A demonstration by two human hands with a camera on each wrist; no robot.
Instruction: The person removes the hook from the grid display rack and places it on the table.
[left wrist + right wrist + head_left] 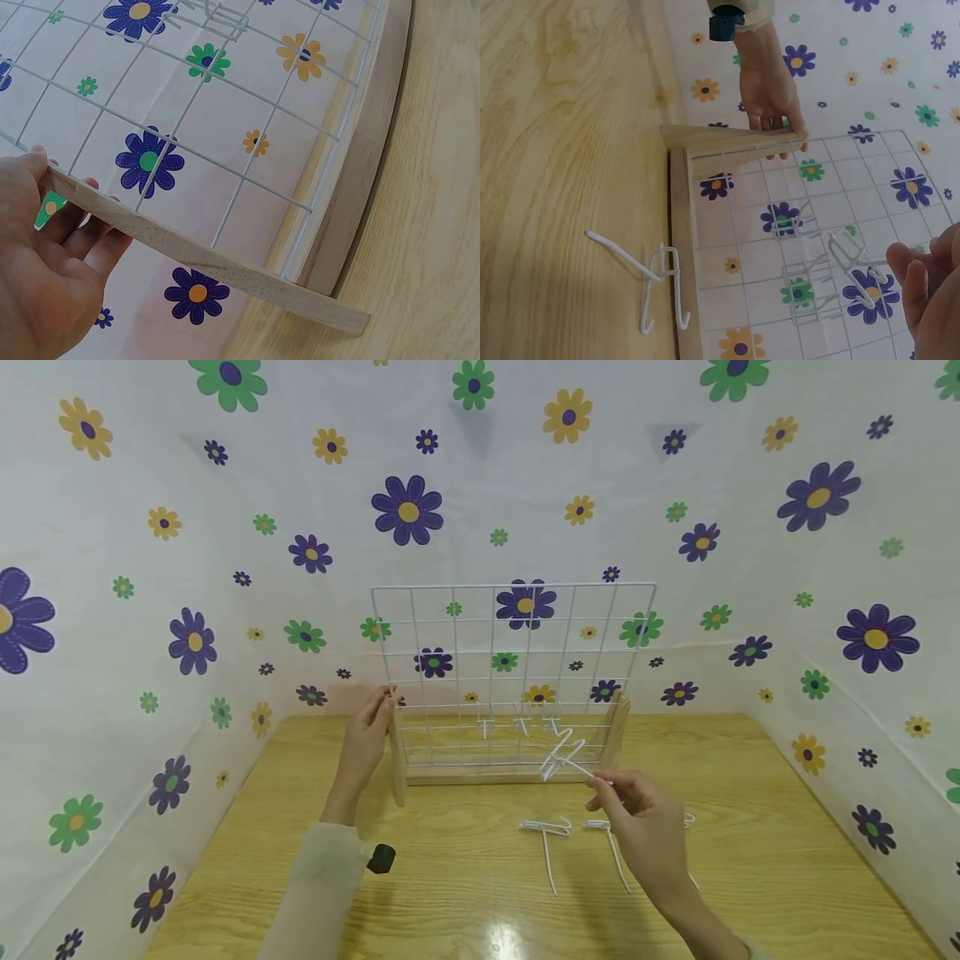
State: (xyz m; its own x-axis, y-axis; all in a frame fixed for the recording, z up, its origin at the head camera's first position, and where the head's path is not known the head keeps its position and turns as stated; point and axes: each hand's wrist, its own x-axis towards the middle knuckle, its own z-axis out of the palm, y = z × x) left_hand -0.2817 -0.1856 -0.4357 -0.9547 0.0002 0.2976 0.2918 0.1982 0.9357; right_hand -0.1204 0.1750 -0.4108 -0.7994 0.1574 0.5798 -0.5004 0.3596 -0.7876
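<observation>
A white wire grid panel [510,652] stands upright in a wooden stand [480,774]. My left hand [366,739] grips the top of the stand's left side piece [210,262], thumb on one side and fingers on the other. Between thumb and fingers of my right hand [641,827] is the straight prong of a white wire display hook [562,758], held in front of the grid's lower right. Its bent clip end points toward the grid, and I cannot tell whether it touches. Three similar hooks [522,724] hang side by side on the lower grid.
More white hooks lie on the wooden table [450,860] before the stand: one hook [546,831] to the left, another hook [611,843] beside my right hand, and a third partly hidden behind that hand. A flower-printed cloth [480,468] surrounds the back and sides.
</observation>
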